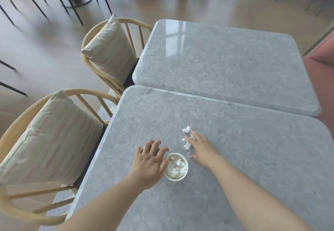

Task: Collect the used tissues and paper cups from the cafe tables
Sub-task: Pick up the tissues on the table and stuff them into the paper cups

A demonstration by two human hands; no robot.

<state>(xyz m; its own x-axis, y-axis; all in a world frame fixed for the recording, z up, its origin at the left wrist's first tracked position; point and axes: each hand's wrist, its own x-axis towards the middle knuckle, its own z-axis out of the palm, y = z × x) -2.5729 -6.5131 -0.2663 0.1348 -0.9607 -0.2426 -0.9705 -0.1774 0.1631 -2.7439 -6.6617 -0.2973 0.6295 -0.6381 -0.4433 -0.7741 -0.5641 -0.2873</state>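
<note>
On the near grey stone table [235, 167] stands a white paper cup [176, 167] with crumpled tissue stuffed inside. My left hand [151, 160] hovers just left of it, fingers spread, thumb at the cup's rim. Under its fingertips a small pale edge shows; I cannot tell what it is. A crumpled white tissue [187, 134] lies right of the cup. My right hand [202, 149] rests on it with fairly straight fingers and hides its right part. A small grey scrap [190, 153] shows by the thumb.
A second grey table [226, 64] butts against the far edge of the near one. Two wooden chairs with beige cushions [50, 140] [110, 49] stand along the left side. A pink bench [323, 53] sits at the right, with more chairs and table bases further back.
</note>
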